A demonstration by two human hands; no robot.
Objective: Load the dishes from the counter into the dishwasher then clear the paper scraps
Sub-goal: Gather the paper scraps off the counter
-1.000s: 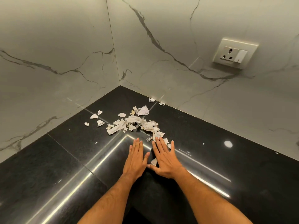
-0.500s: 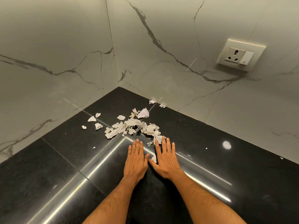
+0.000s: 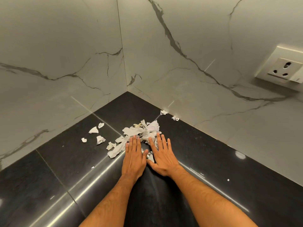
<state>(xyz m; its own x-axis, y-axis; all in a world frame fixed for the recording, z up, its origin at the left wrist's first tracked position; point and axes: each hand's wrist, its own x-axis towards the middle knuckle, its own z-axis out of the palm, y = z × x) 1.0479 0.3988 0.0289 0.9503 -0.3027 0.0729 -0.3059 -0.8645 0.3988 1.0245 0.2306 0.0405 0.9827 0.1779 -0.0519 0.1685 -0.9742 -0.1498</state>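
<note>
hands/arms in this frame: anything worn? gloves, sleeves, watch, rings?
Nothing worn that shows. The left hand and right hand are bare: no gloves, no rings visible on the fingers. Both forearms are bare down to the bottom edge of the picture, with no sleeves, watch, bands or markings in view, and visible hair along them. Anything above that is out of frame.

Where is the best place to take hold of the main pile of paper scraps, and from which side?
Probably scoop the main pile at its low outer edges, left hand and right hand closing from both sides. It is loose, flat and spread on the counter, so pinching one piece leaves the others.
</note>
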